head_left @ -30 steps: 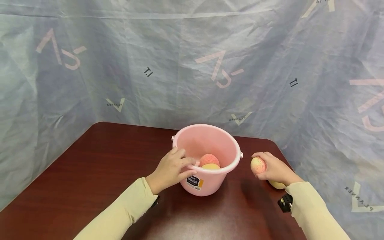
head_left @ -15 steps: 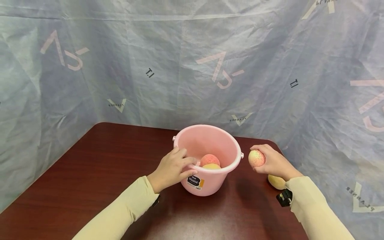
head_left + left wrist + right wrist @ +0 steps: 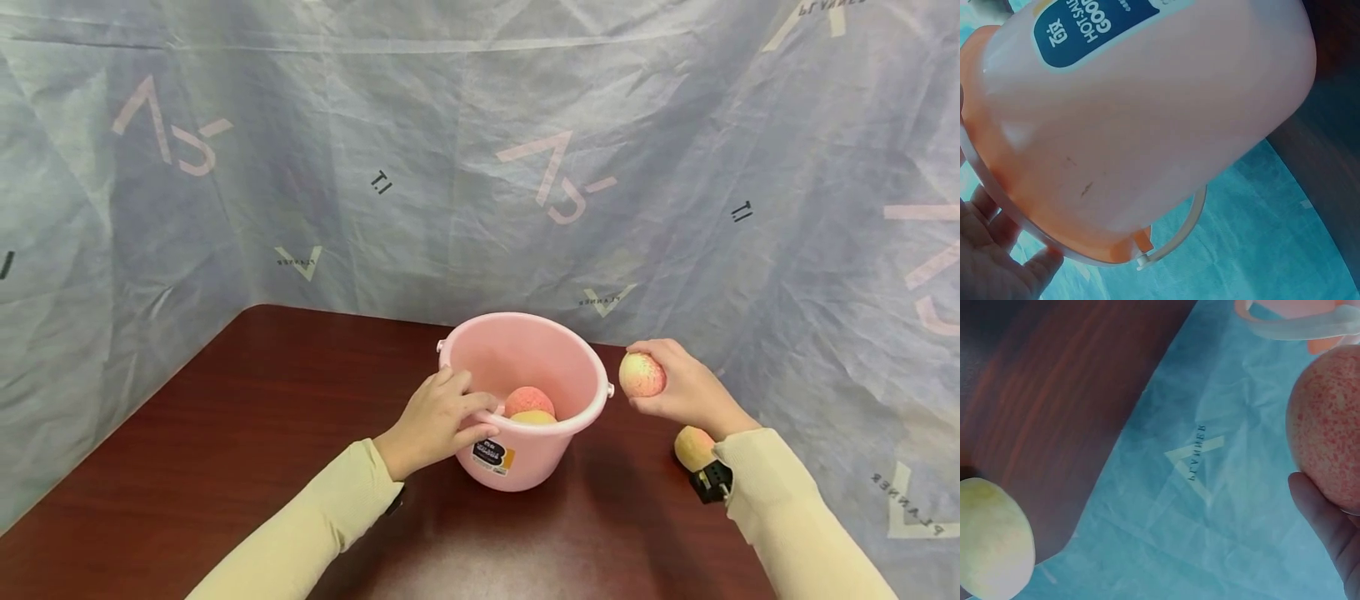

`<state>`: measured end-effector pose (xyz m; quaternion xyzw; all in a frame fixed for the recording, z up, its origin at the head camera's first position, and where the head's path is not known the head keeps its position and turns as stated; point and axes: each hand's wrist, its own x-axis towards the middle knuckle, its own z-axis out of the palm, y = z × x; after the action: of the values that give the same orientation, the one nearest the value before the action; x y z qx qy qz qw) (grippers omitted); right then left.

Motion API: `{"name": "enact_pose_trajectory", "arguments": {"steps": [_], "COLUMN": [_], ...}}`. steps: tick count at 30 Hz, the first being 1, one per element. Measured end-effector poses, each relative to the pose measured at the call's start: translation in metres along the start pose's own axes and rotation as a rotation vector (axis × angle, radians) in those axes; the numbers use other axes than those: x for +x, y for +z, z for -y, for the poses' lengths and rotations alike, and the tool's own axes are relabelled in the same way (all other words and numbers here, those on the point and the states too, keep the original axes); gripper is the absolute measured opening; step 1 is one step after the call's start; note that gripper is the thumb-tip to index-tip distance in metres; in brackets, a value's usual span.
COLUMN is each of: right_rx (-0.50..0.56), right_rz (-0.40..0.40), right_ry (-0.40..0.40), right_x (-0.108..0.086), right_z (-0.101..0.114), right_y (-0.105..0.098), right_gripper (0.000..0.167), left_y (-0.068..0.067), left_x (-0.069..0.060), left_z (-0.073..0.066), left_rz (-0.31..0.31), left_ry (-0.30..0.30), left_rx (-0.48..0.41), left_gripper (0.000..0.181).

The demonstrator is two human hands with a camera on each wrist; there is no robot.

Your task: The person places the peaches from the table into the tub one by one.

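A pink bucket [image 3: 517,454] stands on the table, its mouth tilted toward me in the head view. My left hand [image 3: 438,417] grips its near-left rim, fingers inside and thumb outside; the left wrist view shows the thumb [image 3: 1044,265] against the rim. To the right of the bucket and apart from it, my right hand [image 3: 686,387] holds a speckled yellow-and-red peach [image 3: 642,375] above the table. That peach [image 3: 1329,428] fills the right edge of the right wrist view. Inside the bucket lie a reddish round fruit [image 3: 529,402] and a yellow one [image 3: 534,417], partly hidden by the rim.
Below my right wrist, another yellow fruit with a red patch [image 3: 693,448] lies on the dark wooden table [image 3: 300,400]. A white handle [image 3: 1179,234] hangs from the bucket. Grey printed sheeting [image 3: 420,167] hangs behind the table and along its sides.
My right hand has lifted the peach higher and slightly left, toward the bucket. More of the fruit on the table shows beneath it. My left hand keeps its grip on the rim.
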<state>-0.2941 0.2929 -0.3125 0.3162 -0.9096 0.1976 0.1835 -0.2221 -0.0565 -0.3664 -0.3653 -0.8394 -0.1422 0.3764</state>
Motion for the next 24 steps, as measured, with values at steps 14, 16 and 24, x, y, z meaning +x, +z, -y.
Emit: {"name": "enact_pose_trajectory", "arguments": {"steps": [14, 16, 24], "right_rx": [-0.088, -0.096, -0.077], "right_rz": [-0.009, -0.012, -0.047], "right_ry": [-0.070, -0.066, -0.114], "right_x": [0.016, 0.017, 0.029], "right_z": [0.009, 0.011, 0.023], "right_y": [-0.011, -0.014, -0.015], "right_gripper": [0.059, 0.059, 0.059], "left_y": [0.000, 0.000, 0.000], "left_x": [-0.002, -0.001, -0.001], "left_z": [-0.002, -0.002, -0.001], "left_rz": [-0.004, -0.004, 0.005], "left_ry": [-0.034, -0.026, -0.015], "left_rx": [-0.013, -0.007, 0.010], "left_gripper": [0.024, 0.025, 0.028]}}
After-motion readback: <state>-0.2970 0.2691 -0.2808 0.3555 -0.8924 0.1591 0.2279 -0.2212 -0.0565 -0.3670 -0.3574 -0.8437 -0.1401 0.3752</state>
